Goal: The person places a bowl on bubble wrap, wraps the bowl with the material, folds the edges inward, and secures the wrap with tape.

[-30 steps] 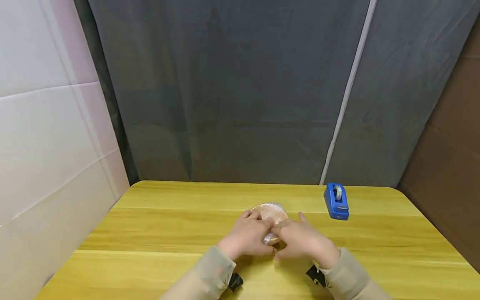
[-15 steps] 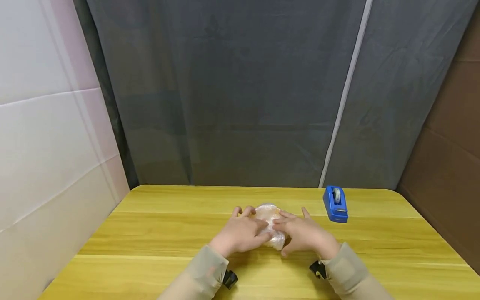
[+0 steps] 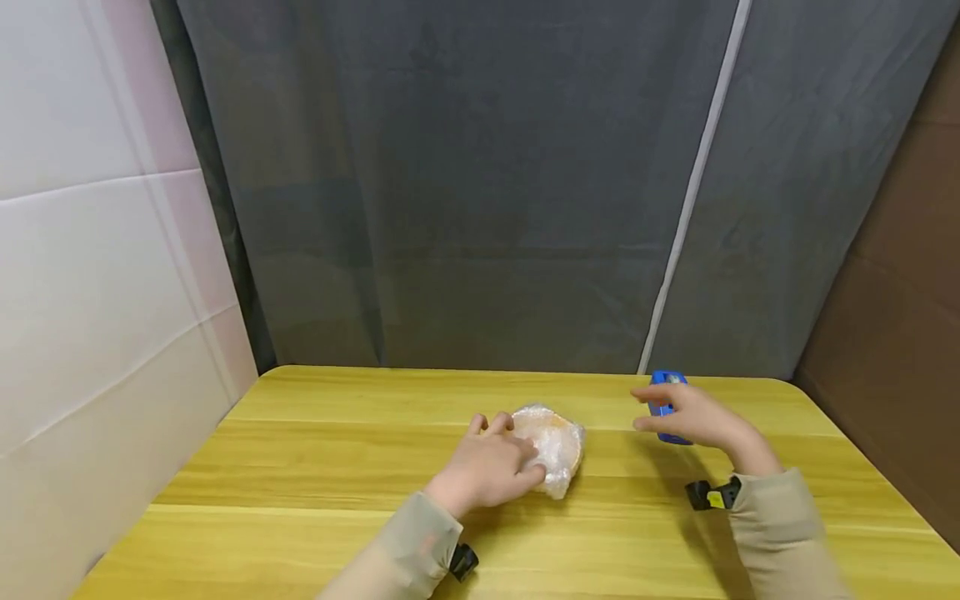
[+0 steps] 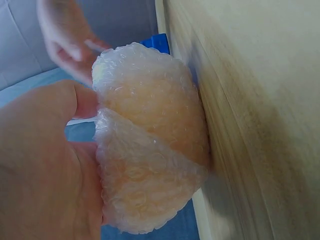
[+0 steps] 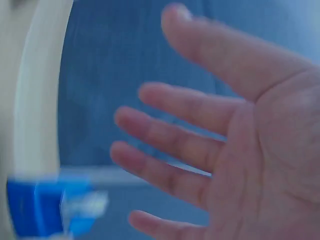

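Note:
A roundish bundle in clear bubble wrap (image 3: 561, 454), orange-tan showing through, lies on the table. My left hand (image 3: 483, 473) rests on its left side, fingers loosely spread over the wrap. In the left wrist view a folded flap of the bubble wrap (image 4: 145, 170) crosses the bundle, and the palm is up against it. My right hand (image 3: 697, 417) is away from the bundle, over the blue tape dispenser (image 3: 664, 409) and partly hiding it. In the right wrist view the fingers are spread, nothing between them, with the dispenser (image 5: 40, 210) blurred at lower left.
The yellow wood-grain table (image 3: 337, 450) has its far edge against a dark grey curtain (image 3: 480, 208). A white panel (image 3: 112, 250) stands at the left and a brown one (image 3: 900, 275) at the right. Black wrist cameras sit under both cuffs.
Both hands were over the bundle, pressing and smoothing the wrap. The right hand has left it and moved right to the tape dispenser. The left hand stays on the bundle.

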{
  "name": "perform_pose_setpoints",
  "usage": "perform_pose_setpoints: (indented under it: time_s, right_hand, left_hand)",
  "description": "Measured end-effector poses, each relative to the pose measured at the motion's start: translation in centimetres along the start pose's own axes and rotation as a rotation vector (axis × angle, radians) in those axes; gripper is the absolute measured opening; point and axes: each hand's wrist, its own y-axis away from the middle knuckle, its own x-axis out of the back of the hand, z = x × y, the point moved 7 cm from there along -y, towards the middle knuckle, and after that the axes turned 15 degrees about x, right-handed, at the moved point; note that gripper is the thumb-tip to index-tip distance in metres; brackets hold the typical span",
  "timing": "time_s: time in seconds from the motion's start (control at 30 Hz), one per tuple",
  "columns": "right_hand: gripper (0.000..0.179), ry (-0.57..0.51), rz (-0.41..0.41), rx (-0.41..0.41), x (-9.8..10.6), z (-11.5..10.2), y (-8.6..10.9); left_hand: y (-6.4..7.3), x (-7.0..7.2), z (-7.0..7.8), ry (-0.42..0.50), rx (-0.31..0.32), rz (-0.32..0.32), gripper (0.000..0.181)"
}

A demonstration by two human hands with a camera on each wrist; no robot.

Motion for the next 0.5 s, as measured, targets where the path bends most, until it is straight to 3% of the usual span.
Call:
perform_pose_setpoints:
  time_s: [0.1, 0.23, 0.5]
  right_hand:
    - [0.060, -0.044, 0.092, -0.129, 1.5, 3.9, 1.9]
    - [0.050, -0.122, 0.166, -0.246, 1.7, 7.7, 3.4]
    - [0.042, -0.313, 0.244, -0.393, 0.3, 11.1, 4.4]
  left_hand:
    - [0.1, 0.0, -0.2, -0.003, 0.004, -0.002, 0.051]
    - [0.3, -0.1, -0.7, -0.002, 0.018, -0.007, 0.051]
    - [0.4, 0.1, -0.9, 0.011, 0.027, -0.004, 0.053]
